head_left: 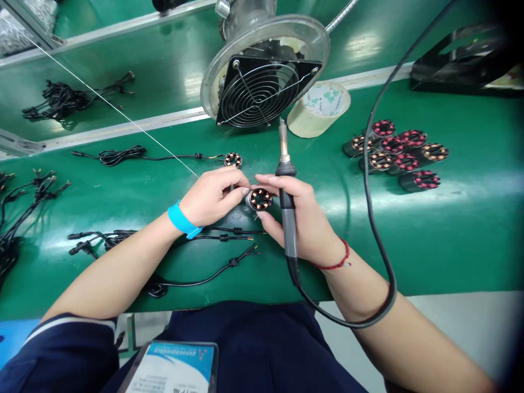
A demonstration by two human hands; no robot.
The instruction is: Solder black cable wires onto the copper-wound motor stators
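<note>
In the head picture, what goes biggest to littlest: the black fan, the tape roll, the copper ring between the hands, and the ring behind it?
Biggest: black fan
Next: tape roll
Last: front ring and back ring, unranked; the front one looks slightly bigger, but may just be nearer the camera.

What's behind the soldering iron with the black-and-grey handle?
Behind the iron: the right hand at its handle, the glossy green tabletop beyond its metal barrel. Parts of the fingers directly behind the handle are covered.
</note>
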